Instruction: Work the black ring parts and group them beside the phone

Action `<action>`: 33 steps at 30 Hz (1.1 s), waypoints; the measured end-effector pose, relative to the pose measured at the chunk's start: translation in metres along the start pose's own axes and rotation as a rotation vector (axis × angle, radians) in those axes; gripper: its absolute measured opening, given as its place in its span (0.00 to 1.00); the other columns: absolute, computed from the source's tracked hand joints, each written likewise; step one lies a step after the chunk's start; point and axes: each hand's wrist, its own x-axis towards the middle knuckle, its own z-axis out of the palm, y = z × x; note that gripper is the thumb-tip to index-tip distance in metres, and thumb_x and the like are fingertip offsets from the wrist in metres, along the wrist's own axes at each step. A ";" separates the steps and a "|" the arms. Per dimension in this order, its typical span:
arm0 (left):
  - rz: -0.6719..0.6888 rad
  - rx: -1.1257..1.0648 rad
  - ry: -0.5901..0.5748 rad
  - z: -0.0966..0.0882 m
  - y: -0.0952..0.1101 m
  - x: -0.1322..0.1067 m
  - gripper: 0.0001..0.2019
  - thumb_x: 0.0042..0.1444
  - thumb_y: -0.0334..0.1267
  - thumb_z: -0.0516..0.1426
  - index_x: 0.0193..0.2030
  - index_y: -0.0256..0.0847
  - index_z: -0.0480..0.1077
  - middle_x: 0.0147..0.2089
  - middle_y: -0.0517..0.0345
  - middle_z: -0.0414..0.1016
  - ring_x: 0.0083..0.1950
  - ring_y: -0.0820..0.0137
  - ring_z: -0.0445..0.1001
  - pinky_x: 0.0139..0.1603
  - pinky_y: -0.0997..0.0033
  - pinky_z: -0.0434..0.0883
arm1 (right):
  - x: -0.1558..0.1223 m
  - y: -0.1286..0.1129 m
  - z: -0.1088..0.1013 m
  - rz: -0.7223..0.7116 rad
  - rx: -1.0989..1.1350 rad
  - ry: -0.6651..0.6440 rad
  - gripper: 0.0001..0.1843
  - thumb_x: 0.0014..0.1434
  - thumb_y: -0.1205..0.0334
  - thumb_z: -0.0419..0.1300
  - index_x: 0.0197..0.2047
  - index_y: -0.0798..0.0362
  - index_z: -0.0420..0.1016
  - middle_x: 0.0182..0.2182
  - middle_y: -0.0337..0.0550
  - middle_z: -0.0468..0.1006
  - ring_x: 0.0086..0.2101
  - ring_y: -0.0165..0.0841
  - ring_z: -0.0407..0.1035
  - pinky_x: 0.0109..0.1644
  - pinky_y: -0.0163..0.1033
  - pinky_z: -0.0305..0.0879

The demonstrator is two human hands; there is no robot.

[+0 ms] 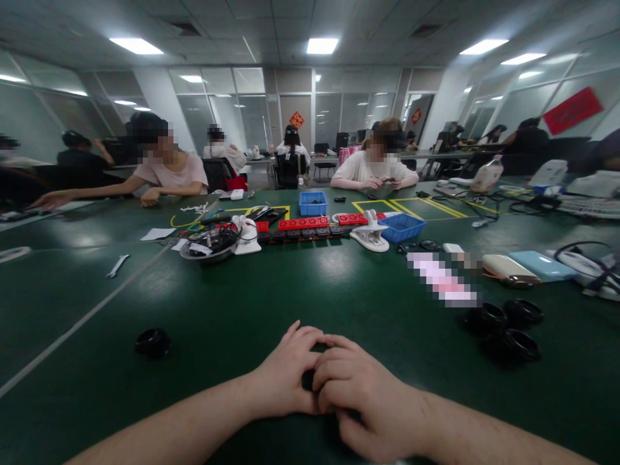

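My left hand and my right hand meet low in the middle of the head view, above the green table. Their fingers curl toward each other and touch at the tips. A black piece shows in the gap between them, closed in by both hands; most of it is hidden, so its shape is unclear. Off to the left lies one black hollow ring-like part. Three similar parts stand close together on the right, among them a black ring part.
Across the table are red power strips, blue bins, a white clip stand and a bowl of cables. A wrench lies left; a light blue case lies right. Two people sit opposite.
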 end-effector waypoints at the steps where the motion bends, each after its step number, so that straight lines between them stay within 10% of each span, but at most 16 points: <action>1: -0.003 0.003 0.001 -0.001 0.001 0.000 0.25 0.41 0.48 0.64 0.48 0.51 0.69 0.53 0.57 0.64 0.57 0.56 0.59 0.61 0.42 0.42 | 0.000 -0.002 -0.002 0.012 -0.002 0.003 0.13 0.44 0.70 0.49 0.33 0.53 0.70 0.34 0.40 0.73 0.40 0.32 0.65 0.61 0.45 0.42; 13: -0.008 0.002 0.000 -0.002 0.002 -0.002 0.25 0.42 0.47 0.64 0.49 0.50 0.68 0.53 0.57 0.64 0.57 0.57 0.59 0.62 0.44 0.41 | 0.000 0.000 -0.001 0.376 -0.191 0.111 0.17 0.45 0.53 0.63 0.37 0.54 0.72 0.33 0.43 0.72 0.36 0.37 0.62 0.43 0.45 0.56; 25: -0.002 0.007 0.019 0.001 0.000 -0.001 0.19 0.41 0.48 0.64 0.42 0.50 0.71 0.52 0.58 0.64 0.57 0.57 0.59 0.62 0.43 0.42 | 0.000 0.001 -0.003 -0.024 -0.073 -0.055 0.11 0.44 0.69 0.48 0.29 0.55 0.71 0.32 0.42 0.73 0.36 0.33 0.64 0.51 0.42 0.55; 33: -0.013 0.006 0.015 0.002 -0.001 0.001 0.25 0.41 0.46 0.63 0.49 0.50 0.68 0.53 0.57 0.64 0.56 0.58 0.60 0.62 0.44 0.43 | -0.001 -0.003 -0.007 -0.040 -0.046 0.042 0.16 0.46 0.66 0.49 0.38 0.54 0.71 0.37 0.42 0.74 0.43 0.33 0.64 0.60 0.44 0.43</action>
